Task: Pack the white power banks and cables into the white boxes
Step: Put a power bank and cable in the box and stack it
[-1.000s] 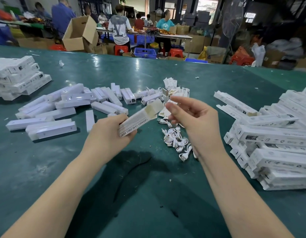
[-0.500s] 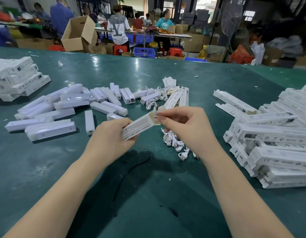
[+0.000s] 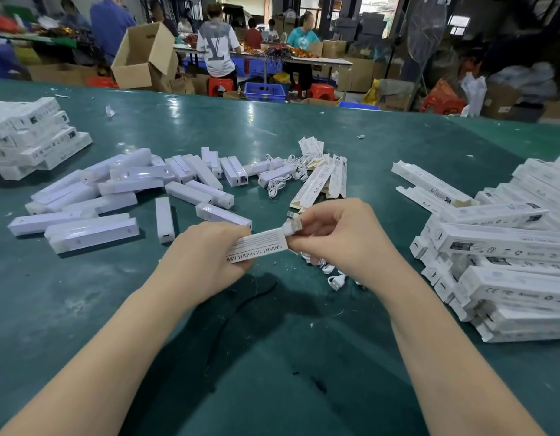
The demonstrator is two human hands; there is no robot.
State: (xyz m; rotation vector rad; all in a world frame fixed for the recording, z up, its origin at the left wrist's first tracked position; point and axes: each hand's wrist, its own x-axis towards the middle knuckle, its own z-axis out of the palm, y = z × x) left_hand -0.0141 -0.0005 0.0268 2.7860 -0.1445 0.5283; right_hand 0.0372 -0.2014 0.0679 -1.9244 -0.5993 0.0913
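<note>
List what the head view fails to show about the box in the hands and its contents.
- Box contents: its walls hide whether a power bank is inside.
- Left hand fingers: curled under the box, out of sight.
- Cable: right hand covers all but the plug.
- Box's small print: too small to read.

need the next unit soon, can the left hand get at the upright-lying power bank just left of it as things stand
Probably not yet: the left hand grips the white box. The power bank lies close on bare table, nothing over it.
</note>
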